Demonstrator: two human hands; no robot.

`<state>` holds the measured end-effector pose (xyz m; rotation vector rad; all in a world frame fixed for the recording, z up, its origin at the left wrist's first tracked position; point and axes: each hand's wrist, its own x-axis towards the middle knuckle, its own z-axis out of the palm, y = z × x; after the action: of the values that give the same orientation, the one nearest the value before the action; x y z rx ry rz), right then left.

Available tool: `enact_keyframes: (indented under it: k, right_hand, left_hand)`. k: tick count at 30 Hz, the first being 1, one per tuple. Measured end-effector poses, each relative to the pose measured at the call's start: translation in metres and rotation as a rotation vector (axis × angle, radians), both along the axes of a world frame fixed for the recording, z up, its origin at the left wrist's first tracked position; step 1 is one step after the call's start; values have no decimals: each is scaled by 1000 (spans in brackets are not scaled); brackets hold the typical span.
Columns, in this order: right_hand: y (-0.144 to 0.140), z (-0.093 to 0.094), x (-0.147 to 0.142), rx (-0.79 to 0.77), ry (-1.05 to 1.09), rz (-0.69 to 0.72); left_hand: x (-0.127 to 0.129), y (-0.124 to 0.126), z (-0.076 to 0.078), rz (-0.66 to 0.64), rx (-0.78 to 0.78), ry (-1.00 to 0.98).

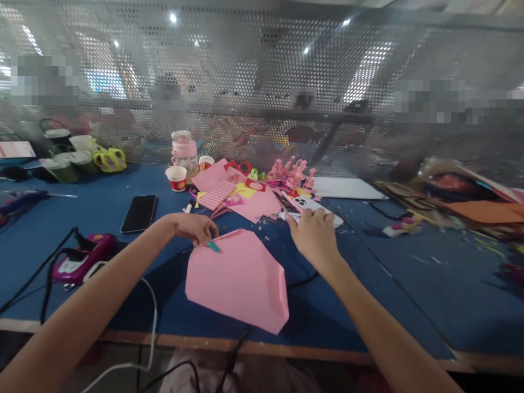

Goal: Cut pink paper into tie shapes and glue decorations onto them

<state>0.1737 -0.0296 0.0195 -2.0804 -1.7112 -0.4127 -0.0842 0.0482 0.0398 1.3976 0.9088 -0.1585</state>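
Observation:
My left hand is closed on the upper left edge of a sheet of pink paper. Folded edges run along the sheet's top and right side, and it is tilted above the blue table. A small teal pointed piece shows at my left fingertips; what it is I cannot make out. Palm down, my right hand reaches over a white phone with its thumb apart from the fingers. Beside that thumb lies a white tool with a narrow tip, partly hidden by the hand.
Pink and yellow paper scraps and pink curled strips lie behind. Left are a black phone, a purple power strip and a white cable. Paper cups stand near a pink bottle. A perforated screen rises behind.

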Motion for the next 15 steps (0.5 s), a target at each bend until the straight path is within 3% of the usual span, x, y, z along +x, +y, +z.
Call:
enact_keyframes:
  k: [3,6,10,15]
  right_hand:
    - [9,14,-15,-123,119,531]
    - [21,15,-30,-194,263,864]
    - [32,6,-39,-203,311,948]
    - [24,-8,-34,-14,266,911]
  left_hand:
    - [8,6,-6,-131,-10,41]
    - [18,11,-12,-212,-4,68]
    - [26,17,-18,-268,5,104]
    - [32,21,-22,-299,143,150]
